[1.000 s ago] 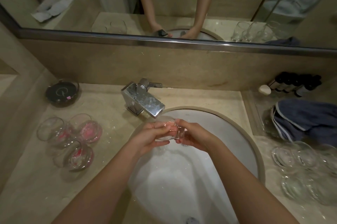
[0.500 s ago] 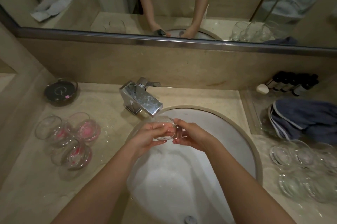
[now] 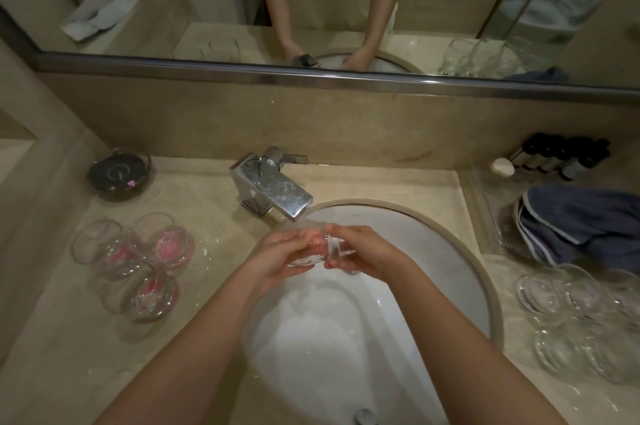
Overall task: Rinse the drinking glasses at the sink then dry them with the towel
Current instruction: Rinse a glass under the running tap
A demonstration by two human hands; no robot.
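from the head view, we hold a clear glass [image 3: 320, 248] under the faucet [image 3: 273, 189], over the sink [image 3: 450, 251], left hand [image 3: 277, 260] and right hand [image 3: 363, 251] both curled round it. left of the faucet, three glasses [image 3: 138, 262] hold pink residue; to its right lies the blue towel [image 3: 581, 223].

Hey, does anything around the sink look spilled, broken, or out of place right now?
Nothing looks broken. The three glasses left of the sink show pink residue at the bottom, so they look unrinsed. The blue towel lies crumpled on the right. Both hands hold one glass under the faucet.
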